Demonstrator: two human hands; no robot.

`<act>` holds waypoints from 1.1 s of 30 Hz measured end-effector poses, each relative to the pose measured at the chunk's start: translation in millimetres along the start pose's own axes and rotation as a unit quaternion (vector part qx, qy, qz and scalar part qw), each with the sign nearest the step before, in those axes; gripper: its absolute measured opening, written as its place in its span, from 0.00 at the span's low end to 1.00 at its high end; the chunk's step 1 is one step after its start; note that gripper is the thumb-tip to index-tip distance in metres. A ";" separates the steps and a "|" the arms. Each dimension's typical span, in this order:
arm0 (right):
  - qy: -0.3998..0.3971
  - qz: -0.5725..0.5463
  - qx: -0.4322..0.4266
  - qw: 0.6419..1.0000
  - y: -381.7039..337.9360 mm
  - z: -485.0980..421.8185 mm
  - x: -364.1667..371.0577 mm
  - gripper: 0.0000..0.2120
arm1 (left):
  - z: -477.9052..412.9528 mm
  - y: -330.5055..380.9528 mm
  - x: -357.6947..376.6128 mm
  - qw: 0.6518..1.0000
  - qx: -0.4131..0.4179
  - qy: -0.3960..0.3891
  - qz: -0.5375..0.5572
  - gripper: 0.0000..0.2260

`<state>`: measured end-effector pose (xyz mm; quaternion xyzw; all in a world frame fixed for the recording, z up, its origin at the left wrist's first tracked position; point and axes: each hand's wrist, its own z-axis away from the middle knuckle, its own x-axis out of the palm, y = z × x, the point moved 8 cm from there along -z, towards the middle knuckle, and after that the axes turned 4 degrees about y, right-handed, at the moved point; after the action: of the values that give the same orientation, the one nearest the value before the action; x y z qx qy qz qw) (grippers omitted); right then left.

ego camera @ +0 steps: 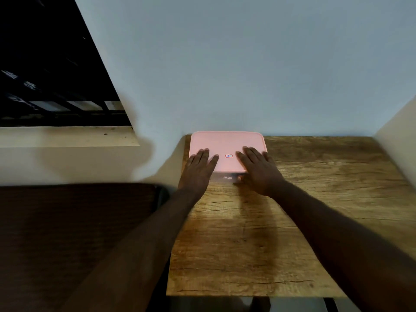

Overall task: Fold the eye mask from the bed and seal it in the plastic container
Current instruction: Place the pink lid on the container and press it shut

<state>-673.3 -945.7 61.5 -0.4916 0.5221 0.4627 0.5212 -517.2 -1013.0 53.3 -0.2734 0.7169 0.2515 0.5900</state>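
A plastic container with a pink lid (227, 144) stands at the far left corner of the wooden table (304, 210), against the wall. Its clear front wall shows just under the lid between my hands. My left hand (198, 170) lies flat on the lid's left front part, fingers straight. On the lid's right front part my right hand (258, 170) lies flat too, and its thumb reaches down at the container's front edge. The eye mask is not visible.
A bed with a dark brown cover (74, 233) lies left of the table. A dark window (51, 70) with a pale sill is on the left wall. A light wall runs behind the table and another closes its right side.
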 end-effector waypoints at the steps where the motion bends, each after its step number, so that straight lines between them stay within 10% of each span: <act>1: -0.001 0.002 -0.002 1.000 1.3 -4.4 -0.8 0.36 | -4.2 -1.8 -0.1 1.000 -0.001 0.002 -0.001 0.33; 33: -0.009 -0.006 -0.026 1.000 24.8 -77.8 -1.7 0.36 | -65.5 -25.9 3.9 0.999 -0.032 0.013 0.002 0.35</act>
<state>-704.9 -1020.9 64.7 -0.5039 0.5019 0.4773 0.5162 -546.3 -1076.8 60.1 -0.2938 0.7163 0.2722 0.5714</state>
